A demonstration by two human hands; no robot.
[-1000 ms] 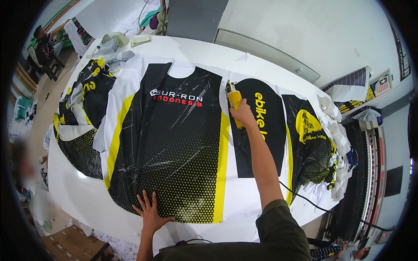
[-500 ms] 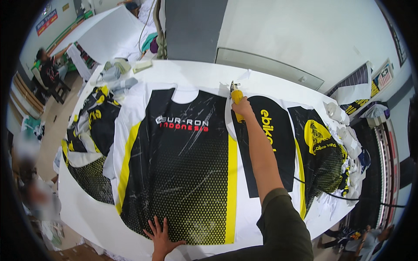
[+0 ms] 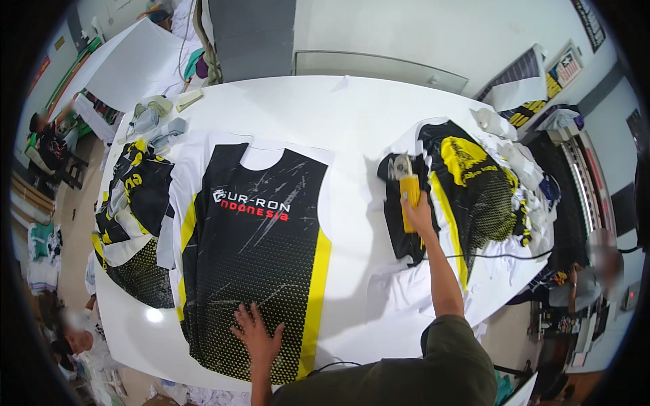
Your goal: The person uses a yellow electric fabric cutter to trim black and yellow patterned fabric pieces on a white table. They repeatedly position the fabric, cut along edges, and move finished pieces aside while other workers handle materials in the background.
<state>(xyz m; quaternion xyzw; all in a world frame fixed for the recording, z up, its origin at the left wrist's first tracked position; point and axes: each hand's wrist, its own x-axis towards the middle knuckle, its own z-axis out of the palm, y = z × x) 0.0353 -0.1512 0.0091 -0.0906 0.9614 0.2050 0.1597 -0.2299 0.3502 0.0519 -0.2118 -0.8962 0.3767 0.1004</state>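
Observation:
A black jersey panel (image 3: 271, 233) with a honeycomb fade and a yellow side strip lies flat on the white table (image 3: 352, 108). My left hand (image 3: 257, 337) rests on its lower part, fingers spread and holding nothing. Over to the right, my right hand (image 3: 418, 215) is wrapped round a yellow handheld electric fabric cutter (image 3: 409, 193), its metal head pointing away from me. Beneath the cutter, a black fabric piece (image 3: 394, 233) lies bunched up, partly hidden by the tool. Another black and yellow printed piece (image 3: 474, 183) lies just right of it.
Crumpled black and yellow pieces (image 3: 142, 196) lie at the table's left. White scraps (image 3: 531, 166) are heaped along the right edge. A black cord (image 3: 501, 256) crosses the right side. Other people are beyond the table, one seated (image 3: 54, 145) at far left.
My right hand has moved right and nearer with the cutter. The black piece under it has shifted right and bunched up. My left hand sits further up the panel, and the view has shifted.

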